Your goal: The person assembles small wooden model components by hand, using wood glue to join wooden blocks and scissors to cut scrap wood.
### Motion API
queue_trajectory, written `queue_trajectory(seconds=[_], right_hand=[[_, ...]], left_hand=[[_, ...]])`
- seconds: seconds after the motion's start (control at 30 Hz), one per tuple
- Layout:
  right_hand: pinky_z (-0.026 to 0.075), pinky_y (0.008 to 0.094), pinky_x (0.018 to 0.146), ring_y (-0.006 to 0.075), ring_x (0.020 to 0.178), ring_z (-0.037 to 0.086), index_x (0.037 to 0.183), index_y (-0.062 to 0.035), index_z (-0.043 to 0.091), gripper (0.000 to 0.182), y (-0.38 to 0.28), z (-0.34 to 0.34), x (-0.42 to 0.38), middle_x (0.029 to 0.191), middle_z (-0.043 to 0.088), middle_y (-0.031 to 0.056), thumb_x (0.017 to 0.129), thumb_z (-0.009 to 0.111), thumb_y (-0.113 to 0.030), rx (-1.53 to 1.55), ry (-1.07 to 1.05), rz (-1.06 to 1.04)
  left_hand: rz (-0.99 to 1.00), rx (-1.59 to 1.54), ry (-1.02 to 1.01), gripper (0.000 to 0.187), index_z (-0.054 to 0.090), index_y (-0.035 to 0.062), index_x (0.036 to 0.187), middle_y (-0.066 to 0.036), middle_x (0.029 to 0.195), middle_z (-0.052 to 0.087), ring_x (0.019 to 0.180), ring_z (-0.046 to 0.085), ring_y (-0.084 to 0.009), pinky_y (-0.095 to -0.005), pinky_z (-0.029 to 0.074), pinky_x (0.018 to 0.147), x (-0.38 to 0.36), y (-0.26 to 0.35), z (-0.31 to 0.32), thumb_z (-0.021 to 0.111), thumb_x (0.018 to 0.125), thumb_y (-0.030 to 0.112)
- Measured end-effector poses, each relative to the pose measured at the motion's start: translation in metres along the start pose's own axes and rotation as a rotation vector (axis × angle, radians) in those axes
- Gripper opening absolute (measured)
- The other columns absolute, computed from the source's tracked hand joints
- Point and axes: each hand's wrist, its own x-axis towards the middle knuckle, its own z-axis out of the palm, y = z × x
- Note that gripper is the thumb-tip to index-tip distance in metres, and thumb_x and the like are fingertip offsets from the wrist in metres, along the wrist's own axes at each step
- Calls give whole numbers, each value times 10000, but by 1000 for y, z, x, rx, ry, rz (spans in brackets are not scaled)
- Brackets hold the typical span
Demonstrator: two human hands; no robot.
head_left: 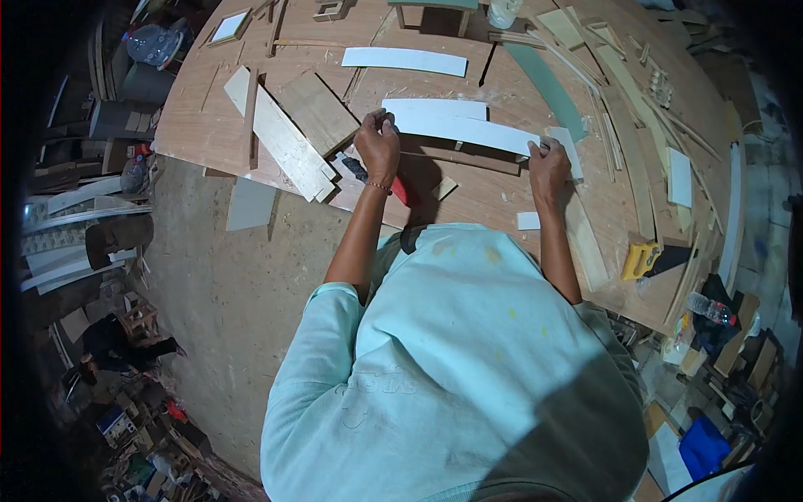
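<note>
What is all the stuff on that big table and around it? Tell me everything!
Curved strip: one, white, held at both ends mid-table.
Other white strips: at least two, further up the table.
Wooden boards: several, brown, left of the hands.
Thin sticks: many, tan, right side.
Saw handle: one, yellow, right edge.
Bottle: one, clear, beside the table.
Table: one, brown plywood.
Left hand: grips the strip's left end.
Right hand: grips its right end.
</note>
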Motion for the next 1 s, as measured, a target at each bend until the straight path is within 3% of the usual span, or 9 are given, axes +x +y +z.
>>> queue_trajectory(seconds=[0.2,0.57,0.63,0.67,0.7,0.73,0.77,0.83,1.0], right_hand=[[428,374,675,325,727,562,824,16,584,212,-5,-8,4,769,582,186,695,578,-152,-26,23,33],[440,370,662,312,737,576,772,2,602,196,12,-5,8,764,594,174,709,578,-182,84,-55,94],[441,367,658,316,738,574,817,-10,592,215,6,-16,4,755,593,175,725,570,-203,-3,-89,65],[438,375,655,312,738,575,872,0,565,247,19,-15,-1,749,596,168,755,546,-217,-160,-76,95],[433,375,654,290,770,580,843,-2,566,217,2,-23,1,787,598,153,761,528,-199,124,-262,291],[442,349,633,241,745,591,856,6,569,195,44,8,12,766,604,137,763,527,-161,550,-322,395],[450,319,632,208,742,594,845,16,578,188,16,-2,10,761,607,135,755,544,-145,435,-277,352],[451,301,673,215,760,593,832,18,594,219,-5,-15,8,783,605,158,747,569,-182,112,-90,191],[450,290,668,228,748,596,850,27,587,265,-6,-8,35,789,606,158,732,591,-210,137,-16,126]], left_hand=[[-70,-59,-47,177,579,-33,854,-165,746,603,707,598,-212,-281,451,644,11,-14,0,480,708,-25],[-134,-55,-245,245,538,-70,955,-140,887,590,817,567,-168,-252,429,754,21,-19,-5,436,733,-51],[-103,77,-248,181,582,-25,879,-152,790,607,727,594,-180,-280,460,632,16,-14,-1,510,737,61],[54,65,-167,174,593,-10,782,-175,711,596,676,591,-254,-343,454,602,8,-30,7,506,740,135],[56,480,-67,187,582,-5,716,-190,678,581,658,570,-323,-391,438,607,11,-44,11,487,740,155],[33,298,-137,172,591,-8,754,-207,696,572,671,560,-345,-410,428,618,12,-30,12,512,726,142],[-82,195,-194,227,590,-27,866,-181,816,600,806,576,-254,-337,423,745,8,17,-11,521,720,133],[-68,129,-128,240,591,-18,880,-172,817,604,777,594,-223,-307,444,691,12,19,-7,556,728,165],[-21,63,-128,181,592,-19,859,-174,796,598,750,597,-250,-301,458,650,33,19,8,517,706,43]])
